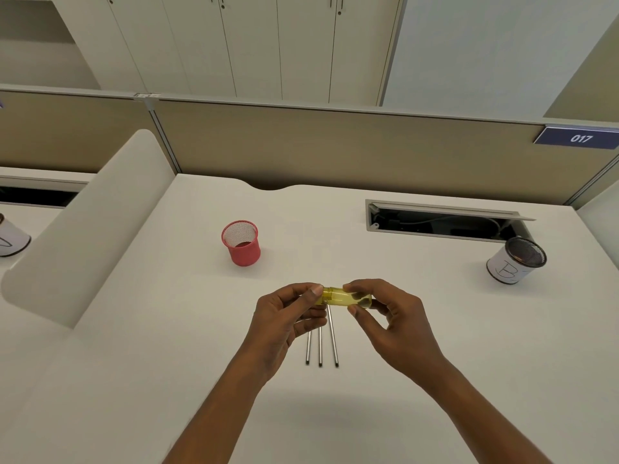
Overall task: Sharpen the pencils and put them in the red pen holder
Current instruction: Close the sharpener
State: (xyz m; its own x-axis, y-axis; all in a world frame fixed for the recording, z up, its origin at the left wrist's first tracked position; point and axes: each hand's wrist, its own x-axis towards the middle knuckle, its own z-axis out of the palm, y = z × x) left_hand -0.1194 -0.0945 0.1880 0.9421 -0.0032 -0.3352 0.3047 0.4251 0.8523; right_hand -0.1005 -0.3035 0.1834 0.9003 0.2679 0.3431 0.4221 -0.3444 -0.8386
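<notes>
A yellow see-through sharpener (345,297) is held above the white desk between both hands. My left hand (288,316) pinches its left end with thumb and fingers. My right hand (392,316) grips its right end, thumb on top. Three silver-grey pencils (321,343) lie side by side on the desk just below the hands, their far ends hidden behind my left fingers and the sharpener. The red mesh pen holder (242,243) stands upright further back and to the left, with nothing visible inside it.
A white can with a dark mesh top (516,261) stands at the right. An open cable tray (445,221) is set into the desk behind it. A white divider panel (90,229) slopes along the left side, with another can (11,239) beyond it.
</notes>
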